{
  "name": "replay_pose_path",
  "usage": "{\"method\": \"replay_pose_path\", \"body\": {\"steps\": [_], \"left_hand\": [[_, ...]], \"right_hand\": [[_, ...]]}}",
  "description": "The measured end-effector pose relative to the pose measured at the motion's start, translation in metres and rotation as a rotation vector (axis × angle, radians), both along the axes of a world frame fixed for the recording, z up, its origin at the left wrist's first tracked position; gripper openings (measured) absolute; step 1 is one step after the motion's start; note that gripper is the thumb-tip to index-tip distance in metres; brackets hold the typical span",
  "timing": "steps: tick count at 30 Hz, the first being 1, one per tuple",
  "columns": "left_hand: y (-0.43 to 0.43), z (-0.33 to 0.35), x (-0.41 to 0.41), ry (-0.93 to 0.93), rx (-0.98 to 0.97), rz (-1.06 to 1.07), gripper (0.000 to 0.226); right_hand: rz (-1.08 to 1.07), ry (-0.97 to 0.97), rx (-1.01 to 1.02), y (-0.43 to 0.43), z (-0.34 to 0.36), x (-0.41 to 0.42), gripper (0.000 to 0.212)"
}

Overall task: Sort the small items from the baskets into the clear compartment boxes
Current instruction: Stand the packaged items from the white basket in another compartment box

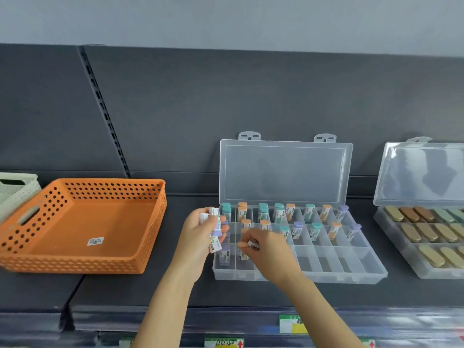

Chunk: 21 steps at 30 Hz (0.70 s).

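Left hand [198, 234] grips several small capped tubes [215, 228]; right hand [268, 249] pinches an orange-capped tube [247, 244] over the clear plastic compartment box [351, 275] — partly tube-filled. Perforated orange plastic basket [75, 264] lies leftward.

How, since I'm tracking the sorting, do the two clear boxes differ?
The middle box holds standing capped tubes; the right box holds flat oval pieces. The middle box's front row is mostly empty; the right box's visible rows are full. Both are clear, open, on the shelf.
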<state>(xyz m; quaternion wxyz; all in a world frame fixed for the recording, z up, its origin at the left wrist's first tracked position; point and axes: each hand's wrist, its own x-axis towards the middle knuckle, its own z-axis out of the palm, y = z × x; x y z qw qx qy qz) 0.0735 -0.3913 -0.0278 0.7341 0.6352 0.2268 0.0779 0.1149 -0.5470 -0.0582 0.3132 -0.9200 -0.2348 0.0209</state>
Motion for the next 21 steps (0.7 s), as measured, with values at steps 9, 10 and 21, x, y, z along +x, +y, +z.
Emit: {"method": "replay_pose_path", "body": {"steps": [9,10,21], "left_hand": [[0.005,-0.002,0.003,-0.024,-0.028,-0.009,0.018],[0.005,-0.002,0.004,-0.021,-0.028,-0.014,0.019],[-0.001,-0.004,0.009,-0.032,-0.005,-0.03,0.018]], "right_hand": [[-0.035,-0.077,-0.098,0.0,0.0,-0.001,0.02],[-0.033,-0.077,-0.1,0.0,0.0,-0.001,0.02],[-0.034,-0.03,0.027,-0.004,-0.001,0.001,0.023]]}}
